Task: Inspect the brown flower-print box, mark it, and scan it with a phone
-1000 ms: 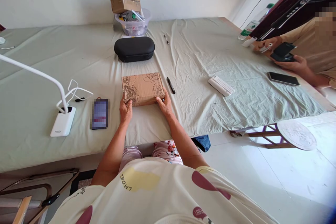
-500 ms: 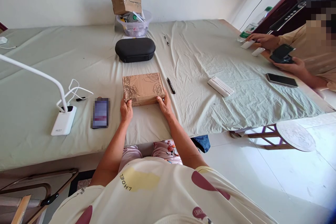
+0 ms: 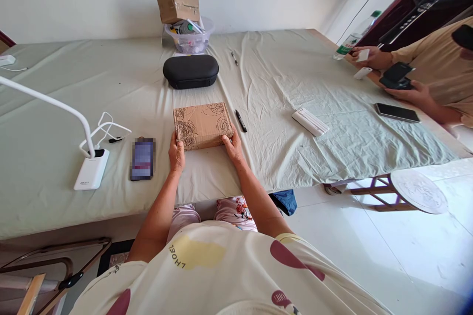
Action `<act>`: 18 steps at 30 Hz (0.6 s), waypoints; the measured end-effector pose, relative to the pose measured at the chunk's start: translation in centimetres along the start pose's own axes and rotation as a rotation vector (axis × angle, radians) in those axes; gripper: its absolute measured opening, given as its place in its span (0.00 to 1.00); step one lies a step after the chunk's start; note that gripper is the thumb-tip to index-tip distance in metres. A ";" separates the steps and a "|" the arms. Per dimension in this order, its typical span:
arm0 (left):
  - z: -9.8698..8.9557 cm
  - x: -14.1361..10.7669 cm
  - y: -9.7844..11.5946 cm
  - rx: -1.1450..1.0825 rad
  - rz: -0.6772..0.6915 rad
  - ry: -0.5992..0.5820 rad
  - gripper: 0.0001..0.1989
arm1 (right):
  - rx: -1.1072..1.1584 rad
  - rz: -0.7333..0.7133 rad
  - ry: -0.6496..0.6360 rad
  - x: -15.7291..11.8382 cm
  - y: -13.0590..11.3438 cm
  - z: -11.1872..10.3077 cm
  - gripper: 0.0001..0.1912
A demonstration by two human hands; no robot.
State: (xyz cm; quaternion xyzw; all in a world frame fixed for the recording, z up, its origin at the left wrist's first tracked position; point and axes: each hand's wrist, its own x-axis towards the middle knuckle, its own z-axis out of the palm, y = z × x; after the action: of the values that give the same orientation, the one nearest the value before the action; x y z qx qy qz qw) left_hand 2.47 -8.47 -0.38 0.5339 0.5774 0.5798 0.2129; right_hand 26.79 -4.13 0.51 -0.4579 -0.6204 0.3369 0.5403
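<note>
A flat brown cardboard box [image 3: 204, 125] with black scribbled loops on its top lies on the cloth-covered table in front of me. My left hand [image 3: 177, 153] grips its near left corner, the thumb on the front side. At the near right corner my right hand [image 3: 232, 147] holds it too, thumb against the front edge. The fingers of both hands are partly hidden by the box. Just right of the box is a black marker pen [image 3: 241, 121]. A phone [image 3: 142, 159] with a blurred screen lies to the left of my left hand.
Behind the box stand a black zip case [image 3: 190, 71] and a plastic basket [image 3: 192, 42] under a carton [image 3: 178, 5]. A white power bank [image 3: 91, 170] with lamp neck is left. A white ridged device [image 3: 310, 122] lies right. A co-worker's hands [image 3: 417, 93] hold small devices at far right.
My hands stay on the box, with my left thumb shifted slightly toward its left side. The co-worker's far hand has lifted a small white piece off the table.
</note>
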 end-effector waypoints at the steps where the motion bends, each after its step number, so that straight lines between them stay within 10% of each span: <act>1: 0.0 0.0 0.0 0.004 -0.004 -0.013 0.48 | 0.003 0.003 0.003 0.0 0.2 0.0 0.51; 18: 0.5 0.1 -2.2 0.121 -0.053 -0.005 0.32 | 0.006 0.007 0.007 0.1 0.1 0.4 0.52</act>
State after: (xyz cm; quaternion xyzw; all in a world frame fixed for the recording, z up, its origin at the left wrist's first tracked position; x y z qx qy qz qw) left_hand 2.09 -7.63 -2.44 0.5320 0.6248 0.5366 0.1968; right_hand 26.44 -4.00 0.38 -0.4597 -0.6157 0.3390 0.5428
